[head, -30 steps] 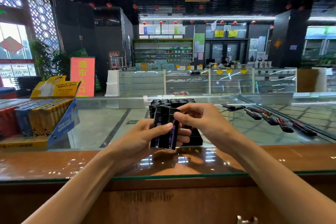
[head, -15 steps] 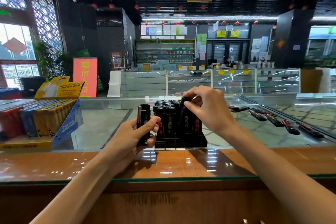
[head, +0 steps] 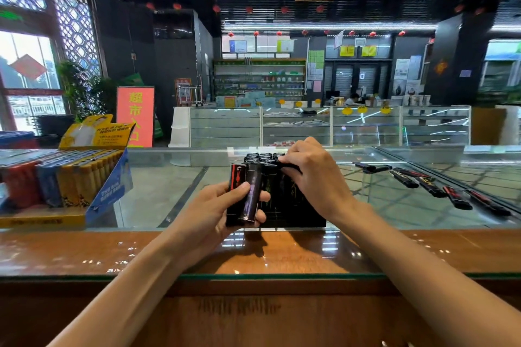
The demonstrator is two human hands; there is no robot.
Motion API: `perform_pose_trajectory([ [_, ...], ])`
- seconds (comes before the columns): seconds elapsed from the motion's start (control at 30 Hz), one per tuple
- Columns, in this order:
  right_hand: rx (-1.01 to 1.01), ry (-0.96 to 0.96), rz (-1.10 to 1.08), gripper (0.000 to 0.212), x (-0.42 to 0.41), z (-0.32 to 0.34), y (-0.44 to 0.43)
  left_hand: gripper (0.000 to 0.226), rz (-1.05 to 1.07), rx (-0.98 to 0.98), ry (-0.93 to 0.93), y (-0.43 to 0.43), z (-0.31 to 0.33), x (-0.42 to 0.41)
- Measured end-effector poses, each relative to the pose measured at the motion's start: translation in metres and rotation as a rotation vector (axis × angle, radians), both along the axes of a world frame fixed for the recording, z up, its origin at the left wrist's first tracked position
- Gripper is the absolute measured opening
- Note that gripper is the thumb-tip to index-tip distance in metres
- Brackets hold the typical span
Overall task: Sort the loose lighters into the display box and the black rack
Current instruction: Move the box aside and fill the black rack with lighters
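The left hand [head: 214, 213] curls round a bunch of slim black plastic lighters [head: 249, 191], thumb pressed across them. Just behind its fingers stands the black slotted rack [head: 298, 218]. The right hand [head: 314, 177] pinches another black lighter [head: 290, 167] at the rack's top.

Black rack [head: 296, 214], yellow-blue display box [head: 107, 191]

glossy wood counter [head: 84, 251], glass top [head: 158, 194]
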State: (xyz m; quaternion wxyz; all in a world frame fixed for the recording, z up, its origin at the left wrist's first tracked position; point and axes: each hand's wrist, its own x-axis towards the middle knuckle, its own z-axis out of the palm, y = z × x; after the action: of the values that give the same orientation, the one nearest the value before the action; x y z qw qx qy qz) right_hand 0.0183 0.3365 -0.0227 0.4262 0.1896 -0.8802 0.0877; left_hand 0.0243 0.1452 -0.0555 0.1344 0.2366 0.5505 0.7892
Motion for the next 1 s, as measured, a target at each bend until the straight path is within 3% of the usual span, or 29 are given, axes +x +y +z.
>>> perform_pose_trajectory([
  [0.27, 0.114, -0.013, -0.07, 0.019, 0.0, -0.002, 0.0, 0.036, 0.027, -0.032, 0.065, -0.003, -0.002, -0.001],
  [0.33, 0.101, -0.021, -0.053, 0.027, 0.001, -0.003, 0.003, 0.036, 0.034, -0.045, 0.077, -0.003, -0.002, 0.0],
  [0.4, -0.013, -0.009, 0.004, 0.037, 0.005, -0.003, 0.005, 0.035, 0.037, -0.047, 0.076, -0.003, -0.003, 0.0],
  [0.47, -0.206, 0.021, 0.117, 0.031, 0.012, -0.002, 0.003, 0.03, 0.027, -0.044, 0.075, -0.002, -0.004, 0.001],
  [0.57, -0.438, -0.167, 0.316, 0.026, 0.025, 0.001, -0.004, 0.021, 0.013, -0.058, 0.101, 0.0, -0.002, 0.004],
  [0.73, -0.562, -0.449, 0.521, 0.024, 0.034, 0.001, -0.011, 0.022, -0.001, -0.09, 0.143, 0.002, -0.003, 0.007],
  [0.9, -0.841, -0.505, 0.654, 0.011, 0.031, 0.003, 0.0, 0.029, -0.008, -0.04, 0.084, 0.002, -0.004, 0.005],
  [1.0, -0.86, -0.452, 0.605, 0.011, 0.029, 0.01, 0.013, 0.032, 0.125, -0.069, 0.078, 0.0, -0.005, 0.001],
])
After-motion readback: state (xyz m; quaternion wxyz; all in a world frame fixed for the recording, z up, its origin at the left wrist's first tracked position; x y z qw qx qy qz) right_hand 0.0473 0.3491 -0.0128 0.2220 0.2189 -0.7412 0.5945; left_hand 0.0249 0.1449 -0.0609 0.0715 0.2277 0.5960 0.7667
